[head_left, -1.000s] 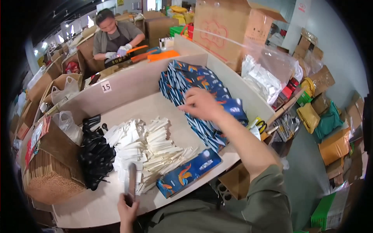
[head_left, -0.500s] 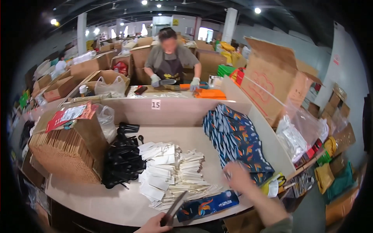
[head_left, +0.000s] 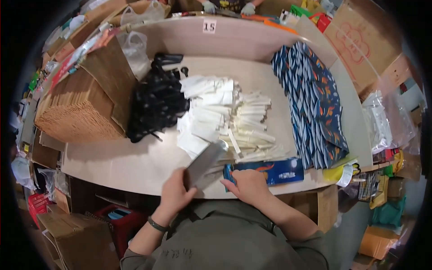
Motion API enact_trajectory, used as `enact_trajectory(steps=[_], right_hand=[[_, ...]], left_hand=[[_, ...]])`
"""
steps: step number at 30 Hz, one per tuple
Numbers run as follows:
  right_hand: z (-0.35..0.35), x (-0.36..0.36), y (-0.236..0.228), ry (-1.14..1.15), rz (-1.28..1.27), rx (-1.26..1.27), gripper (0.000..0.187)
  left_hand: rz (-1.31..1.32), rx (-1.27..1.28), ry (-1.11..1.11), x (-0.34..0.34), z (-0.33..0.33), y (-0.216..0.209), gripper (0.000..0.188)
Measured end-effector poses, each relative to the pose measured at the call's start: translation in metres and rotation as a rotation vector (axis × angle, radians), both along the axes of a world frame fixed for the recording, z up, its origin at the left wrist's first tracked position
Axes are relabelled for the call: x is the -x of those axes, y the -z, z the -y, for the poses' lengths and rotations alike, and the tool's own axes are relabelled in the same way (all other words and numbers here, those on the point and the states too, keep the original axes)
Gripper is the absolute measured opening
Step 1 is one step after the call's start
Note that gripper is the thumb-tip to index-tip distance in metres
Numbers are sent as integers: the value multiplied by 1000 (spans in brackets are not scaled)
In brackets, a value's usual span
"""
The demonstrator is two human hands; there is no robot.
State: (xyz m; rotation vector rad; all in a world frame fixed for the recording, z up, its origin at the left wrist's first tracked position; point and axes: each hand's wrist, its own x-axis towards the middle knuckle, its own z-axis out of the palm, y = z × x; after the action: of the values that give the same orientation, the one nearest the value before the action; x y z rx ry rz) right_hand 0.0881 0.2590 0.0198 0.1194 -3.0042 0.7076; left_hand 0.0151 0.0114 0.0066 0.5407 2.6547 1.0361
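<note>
The left hand (head_left: pixel 177 191) is gripping a long, flat grey strip (head_left: pixel 206 164), blurring, its near end hiding behind the fingers. The right hand (head_left: pixel 249 185) is covering part of a flat dark-blue printed packet (head_left: pixel 288 172) lying at the table's front edge; whether it is pinching, I cannot tell. Half a second ago it was hovering nearer the heaped blue packets (head_left: pixel 310 108).

Numbered card (head_left: pixel 209 26) on partition (head_left: pixel 175 35), lettered blue packet (head_left: pixel 282 172)
</note>
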Motion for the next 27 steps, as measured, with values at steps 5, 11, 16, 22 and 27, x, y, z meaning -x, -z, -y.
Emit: enact_trajectory(steps=[5,11,16,22,27], right_hand=[[10,8,5,124,190,27,31],[23,10,5,118,191,-6,26],[20,16,17,181,186,60,21],[47,23,15,-12,186,197,24],[17,76,-6,201,-122,7,20]], left_hand=[[-95,71,63,-5,22,1,57],[-90,57,157,-8,32,-3,60],[0,104,255,1,42,-22,65],[-71,221,583,24,22,-25,74],[-305,42,579,27,15,-20,70]])
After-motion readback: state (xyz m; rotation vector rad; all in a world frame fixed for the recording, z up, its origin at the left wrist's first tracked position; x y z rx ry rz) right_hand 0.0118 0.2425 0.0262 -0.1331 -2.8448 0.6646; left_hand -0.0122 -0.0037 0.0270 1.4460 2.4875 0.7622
